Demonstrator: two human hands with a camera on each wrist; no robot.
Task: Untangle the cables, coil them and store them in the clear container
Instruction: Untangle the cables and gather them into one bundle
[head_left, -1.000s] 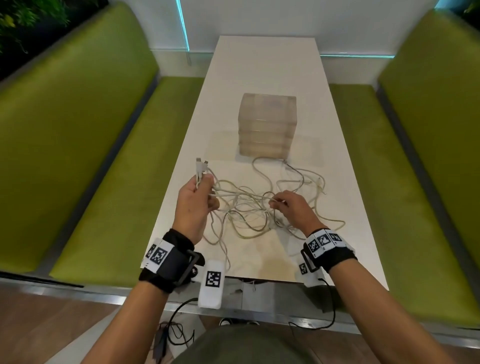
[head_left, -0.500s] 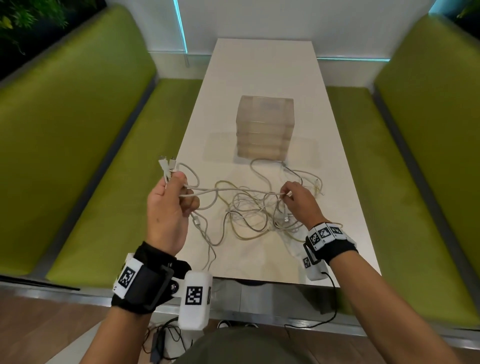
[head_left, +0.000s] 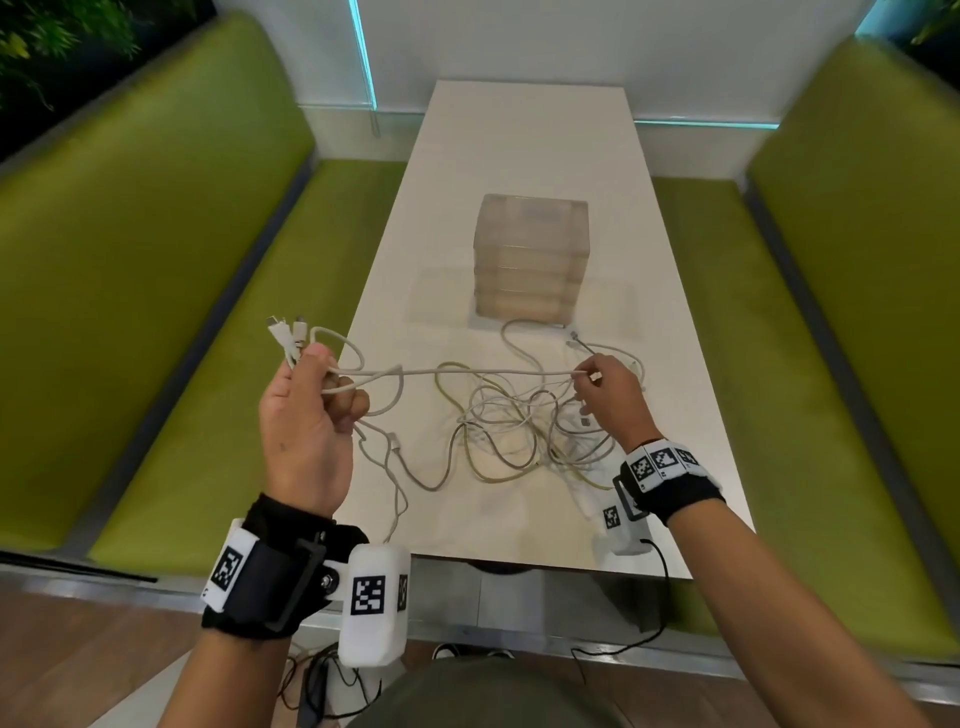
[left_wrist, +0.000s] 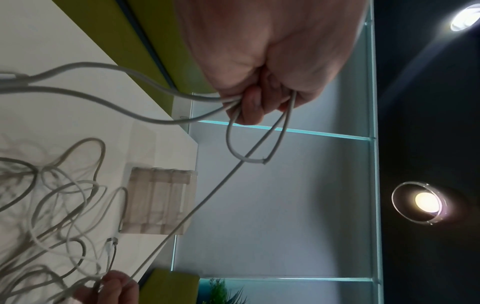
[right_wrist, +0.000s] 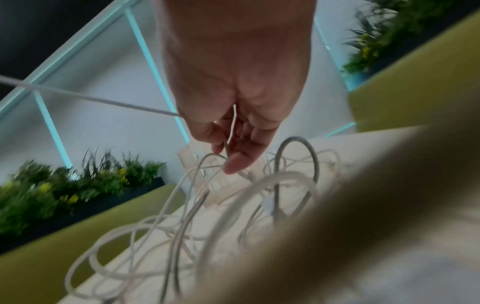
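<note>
L hand (head_left: 306, 426) has swung further out past the white table (head_left: 524, 156) edge since a sec ago, drawing one white cable strand (head_left: 467, 371) taut. Its curled fingers grip several cable ends w/ plugs sticking up. R hand (head_left: 613, 395) pinches the strand's other end above the tangled pile of white cables (head_left: 519, 431). Clear stacked plastic container (head_left: 530, 260) stands just behind the pile.

Café-style booth, green benches (head_left: 156, 291), white table (head_left: 524, 156), planters (right_wrist: 78, 185)

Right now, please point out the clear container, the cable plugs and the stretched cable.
clear container (head_left: 530, 260), head view, front wall.
cable plugs (head_left: 287, 332), head view, white plug bodies above the left hand.
stretched cable (head_left: 467, 372), head view, middle of the span.
</note>
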